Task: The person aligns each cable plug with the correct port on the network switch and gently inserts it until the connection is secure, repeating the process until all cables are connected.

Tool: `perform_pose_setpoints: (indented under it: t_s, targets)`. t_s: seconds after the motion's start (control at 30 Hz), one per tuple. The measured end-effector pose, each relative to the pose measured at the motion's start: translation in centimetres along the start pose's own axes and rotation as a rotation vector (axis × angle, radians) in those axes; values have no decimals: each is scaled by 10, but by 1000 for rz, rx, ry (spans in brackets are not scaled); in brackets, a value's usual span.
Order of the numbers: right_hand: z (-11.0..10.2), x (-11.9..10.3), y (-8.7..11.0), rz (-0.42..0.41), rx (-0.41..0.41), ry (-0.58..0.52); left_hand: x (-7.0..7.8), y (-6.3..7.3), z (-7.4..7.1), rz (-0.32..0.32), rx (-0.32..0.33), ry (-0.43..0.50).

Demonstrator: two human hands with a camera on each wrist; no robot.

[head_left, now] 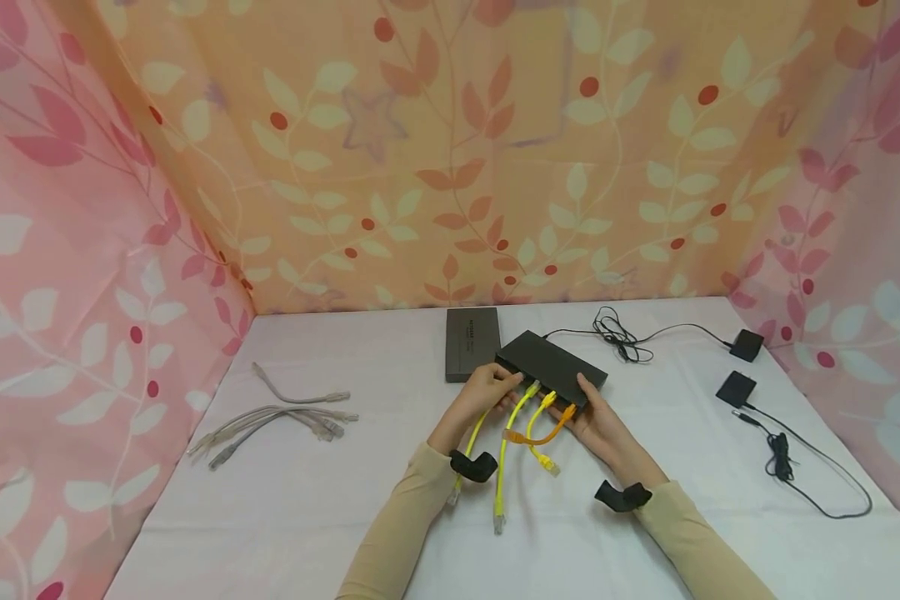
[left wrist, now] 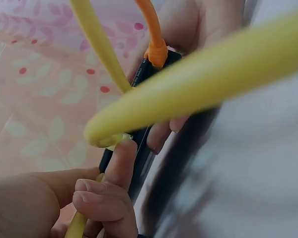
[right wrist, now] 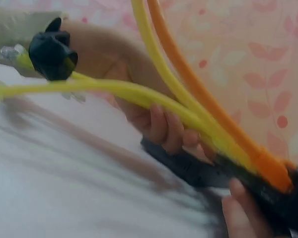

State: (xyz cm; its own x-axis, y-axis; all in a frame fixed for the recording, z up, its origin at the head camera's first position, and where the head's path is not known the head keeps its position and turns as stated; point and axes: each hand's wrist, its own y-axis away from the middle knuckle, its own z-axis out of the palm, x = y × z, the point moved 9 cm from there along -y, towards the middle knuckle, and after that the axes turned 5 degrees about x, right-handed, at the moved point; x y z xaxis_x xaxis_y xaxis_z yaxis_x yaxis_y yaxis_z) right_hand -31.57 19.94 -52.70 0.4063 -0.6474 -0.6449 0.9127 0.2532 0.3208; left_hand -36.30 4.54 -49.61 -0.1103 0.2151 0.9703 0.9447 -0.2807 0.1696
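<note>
A black network switch point(head_left: 551, 367) is held tilted above the table, its port side toward me. My right hand point(head_left: 603, 433) grips its right end. At the left end of the port side, my left hand point(head_left: 474, 402) pinches a yellow network cable point(left wrist: 77, 225); fingers hide its plug, so whether it is seated cannot be told. Two other yellow cables point(head_left: 502, 467) point(head_left: 534, 429) and an orange cable point(head_left: 543, 437) run from the ports, their free ends hanging down. In the left wrist view, one yellow cable crosses close to the lens.
Behind the left hand lies a second black switch point(head_left: 471, 342). Several grey cables point(head_left: 277, 412) are at the left. A power adapter point(head_left: 746, 345) has its cord running to the held switch; another adapter point(head_left: 736, 388) with a cord lies at the right. Patterned cloth walls surround the table.
</note>
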Motion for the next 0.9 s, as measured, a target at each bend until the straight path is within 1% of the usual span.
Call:
perform_pose_setpoints:
  t_s: [0.17,0.23,0.4,0.53,0.67,0.77,0.9]
  targets:
    - [-4,1,-1,16,75,28,-3,2,2,-10,0,36]
    - [-5,1,-1,22,88,42,-5,3,2,-16,-1,45]
    - [-5,2,-2,30,88,65,-8,2,-2,-31,-5,40]
    - [-5,3,-3,25,79,114,-11,2,-2,-33,-12,24]
    - [-6,4,-3,15,78,143,-11,1,-2,-17,-2,28]
    - [-6,3,-2,15,77,129,-9,0,-1,-3,4,25]
    - [-6,1,0,12,69,101,-6,0,1,-3,-12,19]
